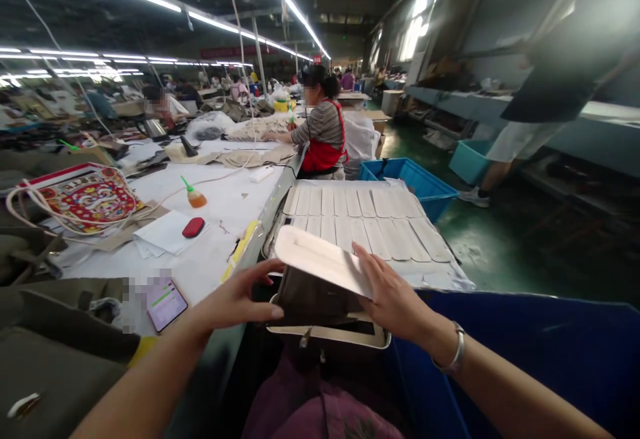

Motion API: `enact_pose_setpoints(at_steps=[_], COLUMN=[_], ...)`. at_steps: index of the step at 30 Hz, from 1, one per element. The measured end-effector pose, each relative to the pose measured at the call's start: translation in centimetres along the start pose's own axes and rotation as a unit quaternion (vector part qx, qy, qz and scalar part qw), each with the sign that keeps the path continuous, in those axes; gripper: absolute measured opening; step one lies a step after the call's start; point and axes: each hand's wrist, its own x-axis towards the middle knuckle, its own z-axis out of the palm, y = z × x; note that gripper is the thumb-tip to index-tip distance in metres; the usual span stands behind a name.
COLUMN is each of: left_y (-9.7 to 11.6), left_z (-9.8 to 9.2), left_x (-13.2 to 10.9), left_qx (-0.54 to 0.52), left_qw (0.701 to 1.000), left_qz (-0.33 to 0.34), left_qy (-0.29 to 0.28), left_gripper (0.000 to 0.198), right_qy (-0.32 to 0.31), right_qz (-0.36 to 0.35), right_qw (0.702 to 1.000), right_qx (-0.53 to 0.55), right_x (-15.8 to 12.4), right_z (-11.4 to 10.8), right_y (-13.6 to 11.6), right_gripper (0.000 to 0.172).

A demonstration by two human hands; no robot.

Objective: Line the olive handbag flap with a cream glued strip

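Observation:
My left hand (239, 298) and my right hand (393, 298) hold a folded cream piece (320, 262) with a dark brown inner side (313, 296), raised in front of me. The left fingers pinch its left edge. My right hand lies over its right side with fingers curled on the cream flap, a silver bangle (453, 351) on that wrist. Under the piece sits a cream-edged dark part (330, 334) over my lap. Just beyond it, a board (360, 222) carries several cream strips laid in rows.
A white worktable (215, 206) at left carries a glue bottle (194, 196), a red oval object (193, 227), a phone (165, 304) and a colourful bag (85, 196). Blue bins stand ahead (410, 182) and at right (540, 352). A person in a red apron (323, 132) sits ahead.

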Motion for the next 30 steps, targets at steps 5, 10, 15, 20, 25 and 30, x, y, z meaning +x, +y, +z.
enact_pose_setpoints(at_steps=[5,10,15,20,25,30], left_y=[-1.9,-4.6,-6.8,-7.4,-9.4,-10.9], left_z=[3.7,5.2,7.9,5.6,3.3,6.3], left_x=[-0.9,0.3,1.0,-1.0,-4.4,-5.6], left_qx=[0.023,0.012,0.024,0.194,0.046,-0.01], left_qw=[0.997,0.994,0.993,0.976,0.949,0.934], left_qz=[-0.066,-0.092,-0.07,-0.067,-0.216,-0.265], left_qy=[-0.015,0.066,0.095,0.066,0.226,0.24], left_gripper=[0.032,0.011,0.016,0.027,0.031,0.05], right_qy=[0.002,0.006,-0.045,-0.047,-0.022,-0.044], right_qz=[0.03,0.029,0.008,-0.079,-0.2,-0.252], right_qw=[0.999,0.999,0.995,0.985,0.958,0.944], right_qx=[0.018,-0.03,-0.089,-0.145,-0.204,-0.207], right_x=[-1.0,-2.2,-4.9,-4.0,-2.3,-3.1], right_z=[3.3,3.8,3.7,4.4,6.0,6.3], right_y=[-0.1,0.1,1.3,1.6,1.4,2.0], right_gripper=[0.079,0.079,0.088,0.078,0.069,0.07])
